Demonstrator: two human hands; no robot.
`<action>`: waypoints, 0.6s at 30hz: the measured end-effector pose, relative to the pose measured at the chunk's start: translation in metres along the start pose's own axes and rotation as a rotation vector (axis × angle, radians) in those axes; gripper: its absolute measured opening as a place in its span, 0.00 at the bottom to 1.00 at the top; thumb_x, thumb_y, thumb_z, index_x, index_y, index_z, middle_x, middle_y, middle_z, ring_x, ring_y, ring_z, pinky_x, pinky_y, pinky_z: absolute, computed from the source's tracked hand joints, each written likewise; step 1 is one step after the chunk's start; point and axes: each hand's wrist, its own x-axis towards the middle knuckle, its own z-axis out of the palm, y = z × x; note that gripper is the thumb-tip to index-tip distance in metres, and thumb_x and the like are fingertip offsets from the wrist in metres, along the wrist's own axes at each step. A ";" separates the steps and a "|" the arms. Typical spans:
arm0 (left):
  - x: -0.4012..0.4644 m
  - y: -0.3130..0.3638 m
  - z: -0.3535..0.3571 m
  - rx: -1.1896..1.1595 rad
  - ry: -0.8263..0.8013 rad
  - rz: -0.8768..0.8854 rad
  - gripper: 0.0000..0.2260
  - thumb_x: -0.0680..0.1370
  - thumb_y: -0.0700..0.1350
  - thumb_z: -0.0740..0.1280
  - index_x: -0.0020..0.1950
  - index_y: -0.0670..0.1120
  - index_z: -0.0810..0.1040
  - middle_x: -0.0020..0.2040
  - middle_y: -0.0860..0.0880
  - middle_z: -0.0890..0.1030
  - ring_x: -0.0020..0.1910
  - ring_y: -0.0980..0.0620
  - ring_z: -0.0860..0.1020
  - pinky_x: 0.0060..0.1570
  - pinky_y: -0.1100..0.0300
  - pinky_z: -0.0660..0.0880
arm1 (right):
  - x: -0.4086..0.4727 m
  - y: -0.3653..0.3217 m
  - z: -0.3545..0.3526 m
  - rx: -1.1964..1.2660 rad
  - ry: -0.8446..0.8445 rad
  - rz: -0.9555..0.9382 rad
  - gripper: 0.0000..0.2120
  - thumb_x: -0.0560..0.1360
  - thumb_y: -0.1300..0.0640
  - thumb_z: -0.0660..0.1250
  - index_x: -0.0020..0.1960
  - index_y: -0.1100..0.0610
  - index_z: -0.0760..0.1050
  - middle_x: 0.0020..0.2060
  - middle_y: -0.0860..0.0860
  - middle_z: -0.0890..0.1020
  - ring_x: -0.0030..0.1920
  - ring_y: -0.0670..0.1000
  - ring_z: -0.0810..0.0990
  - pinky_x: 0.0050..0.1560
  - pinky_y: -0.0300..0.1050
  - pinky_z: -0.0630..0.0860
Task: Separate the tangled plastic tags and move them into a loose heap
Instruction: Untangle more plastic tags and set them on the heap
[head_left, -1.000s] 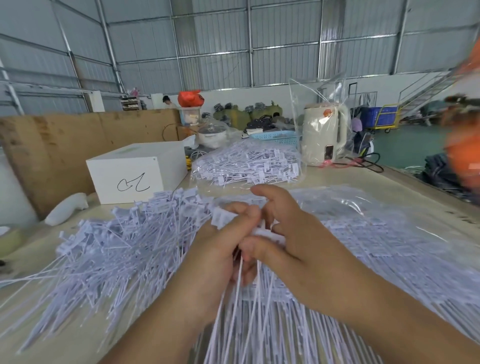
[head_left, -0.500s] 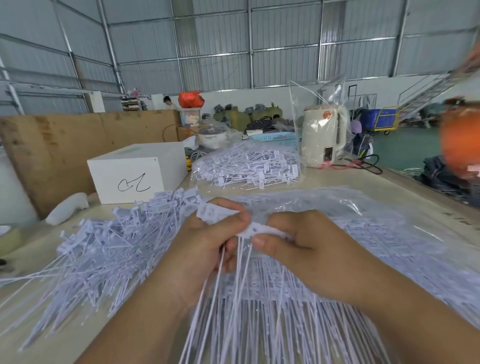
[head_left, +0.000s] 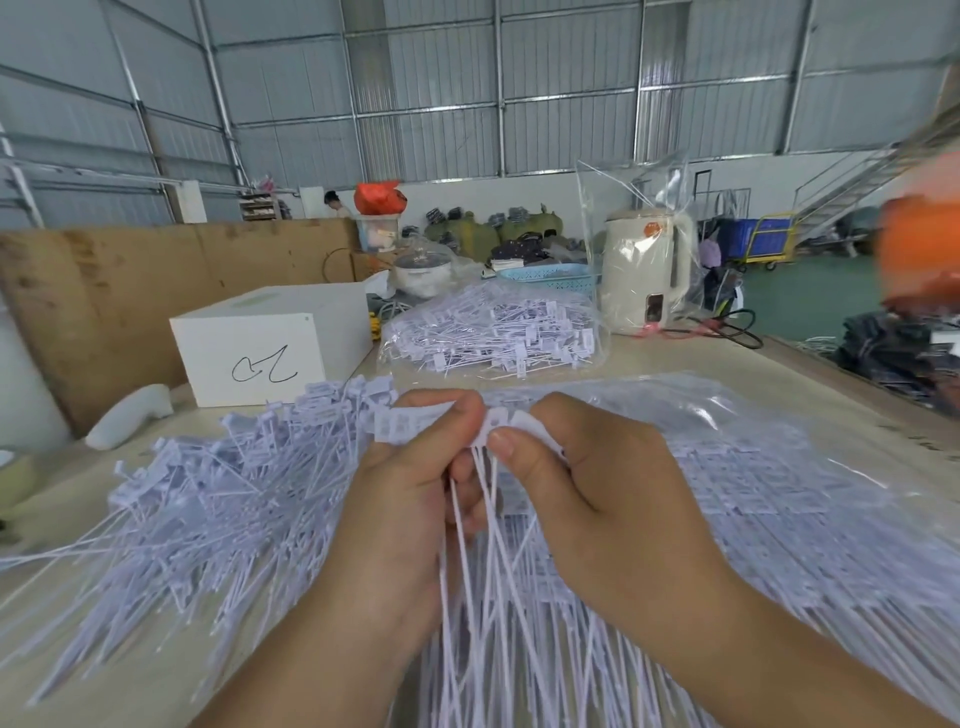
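While the tabletop (head_left: 810, 364) carries almost nothing but white plastic tags, the largest mass of them is the loose heap (head_left: 197, 499) spread across its left half, heads up and tails fanning toward the near edge. To the right lies a flat clear bag (head_left: 769, 467) of tags in ordered rows, and behind the hands a smaller bagged bundle (head_left: 493, 338) sits near a white box (head_left: 270, 343) and a cream kettle (head_left: 644, 275) wrapped in clear film.

In the middle, both hands work one small bunch of tags (head_left: 488, 561), held above the tabletop between heap and bag. The left hand (head_left: 410, 499) has its fingers curled round the tag heads, one printed head pinched at the top. The right hand (head_left: 587, 493) pinches a neighbouring head between thumb and forefinger, just beside the left thumb.

A second ago the two hands overlapped, closed tightly over the bunch; half a second ago they had drawn level, side by side. Now they sit higher and slightly wider, and the long tails hang in separate strands below the fingers instead of one packed sheaf. I judge the bunch is coming apart, and its tags should soon be free to go onto the heap at left.
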 end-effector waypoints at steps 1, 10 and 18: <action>-0.001 -0.001 0.001 -0.013 0.013 -0.017 0.10 0.67 0.48 0.74 0.31 0.49 0.75 0.24 0.50 0.66 0.22 0.54 0.65 0.29 0.61 0.65 | -0.001 0.000 0.001 -0.015 0.015 -0.018 0.17 0.77 0.42 0.57 0.32 0.44 0.58 0.24 0.42 0.65 0.28 0.44 0.67 0.29 0.42 0.63; 0.006 0.008 -0.008 0.032 -0.040 -0.077 0.07 0.67 0.46 0.73 0.31 0.47 0.78 0.21 0.51 0.68 0.16 0.56 0.67 0.18 0.69 0.65 | 0.002 0.010 -0.012 0.241 -0.115 -0.067 0.11 0.79 0.43 0.60 0.40 0.45 0.66 0.24 0.45 0.68 0.23 0.44 0.64 0.25 0.36 0.59; -0.002 0.007 -0.003 0.252 -0.165 -0.062 0.21 0.59 0.47 0.80 0.48 0.44 0.79 0.29 0.45 0.71 0.19 0.57 0.66 0.17 0.67 0.63 | -0.002 0.019 -0.008 0.255 -0.397 -0.018 0.14 0.80 0.43 0.59 0.61 0.45 0.60 0.47 0.42 0.82 0.49 0.43 0.81 0.52 0.46 0.76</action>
